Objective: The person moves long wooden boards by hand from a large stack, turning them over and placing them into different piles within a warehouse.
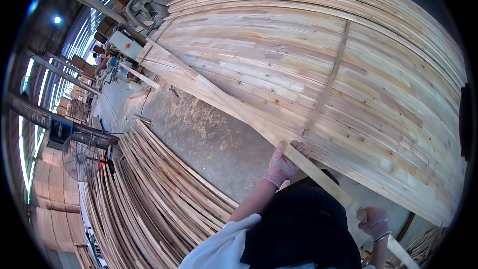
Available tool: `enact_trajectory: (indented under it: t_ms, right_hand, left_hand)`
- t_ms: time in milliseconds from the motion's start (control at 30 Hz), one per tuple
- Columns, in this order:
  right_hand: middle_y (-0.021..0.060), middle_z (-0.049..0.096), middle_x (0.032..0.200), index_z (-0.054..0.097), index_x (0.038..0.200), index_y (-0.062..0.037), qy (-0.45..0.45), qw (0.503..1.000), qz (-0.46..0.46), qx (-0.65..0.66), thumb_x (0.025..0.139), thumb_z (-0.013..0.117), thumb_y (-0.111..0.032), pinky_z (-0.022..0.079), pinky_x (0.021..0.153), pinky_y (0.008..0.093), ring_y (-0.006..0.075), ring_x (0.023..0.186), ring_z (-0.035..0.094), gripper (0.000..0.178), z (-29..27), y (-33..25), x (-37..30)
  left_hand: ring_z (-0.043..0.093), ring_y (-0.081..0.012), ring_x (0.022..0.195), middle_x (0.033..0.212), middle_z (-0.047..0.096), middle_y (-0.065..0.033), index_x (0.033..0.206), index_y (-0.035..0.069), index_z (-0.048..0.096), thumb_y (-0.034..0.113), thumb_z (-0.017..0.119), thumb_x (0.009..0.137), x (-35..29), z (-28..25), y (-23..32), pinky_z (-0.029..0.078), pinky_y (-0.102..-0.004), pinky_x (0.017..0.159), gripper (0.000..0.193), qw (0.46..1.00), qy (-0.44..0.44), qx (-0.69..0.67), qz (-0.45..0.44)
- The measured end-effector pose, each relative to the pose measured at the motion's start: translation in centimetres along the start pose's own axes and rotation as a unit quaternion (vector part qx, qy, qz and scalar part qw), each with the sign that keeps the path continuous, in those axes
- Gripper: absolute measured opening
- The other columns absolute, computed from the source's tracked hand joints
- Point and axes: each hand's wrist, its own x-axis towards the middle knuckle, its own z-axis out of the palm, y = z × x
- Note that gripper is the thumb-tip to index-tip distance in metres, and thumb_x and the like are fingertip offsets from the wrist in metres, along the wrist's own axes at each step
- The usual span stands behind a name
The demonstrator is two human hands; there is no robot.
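A long, pale wooden strip runs slantwise across the view, from the far left down past my body to the lower right. My left hand, in a light knitted glove, is closed around it near the edge of a wide wooden stack. Farther down the same strip, my right hand is gloved too and wraps around it, with a band at the wrist. Ahead, the wide stack of long pale boards lies side by side, and the strip's far part rests over its near edge. A dark crosswise strip lies over the boards.
To the left lies a big pile of long wooden strips. Sawdust covers the floor between pile and stack. A caged fan stands at left, near stacked wood bundles. Machinery stands at the far left.
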Motion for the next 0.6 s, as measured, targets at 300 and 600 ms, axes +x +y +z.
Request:
enact_trajectory:
  t_ms: [300, 600]
  right_hand:
    - [0.0090, 0.069, 0.090, 0.066, 0.097, -0.0112, -0.054, 0.979, 0.189, 0.052, 0.041, 0.085, -0.029, 0.052, 0.082, 0.0354, 0.0255, 0.091, 0.066, 0.061, 7.3, 9.9, -5.6]
    - [0.0085, 0.067, 0.077, 0.063, 0.092, -0.0099, 0.066, 0.936, 0.314, 0.143, 0.045, 0.080, -0.016, 0.054, 0.071, 0.0314, 0.0241, 0.077, 0.067, 0.050, 15.6, 13.3, -4.7]
  left_hand:
    - [0.053, -0.0317, 0.078, 0.084, 0.053, -0.0118, 0.091, 0.005, 0.052, 0.038, 0.049, 0.094, 1.2, -0.1, 2.7, 0.047, -0.0510, 0.082, 0.033, 0.979, 0.191, 0.047, 0.045]
    - [0.054, -0.0297, 0.074, 0.076, 0.052, -0.0094, 0.087, 0.006, 0.052, 0.033, 0.056, 0.091, -0.7, -2.4, 4.9, 0.048, -0.0520, 0.082, 0.028, 0.978, 0.196, 0.039, 0.059]
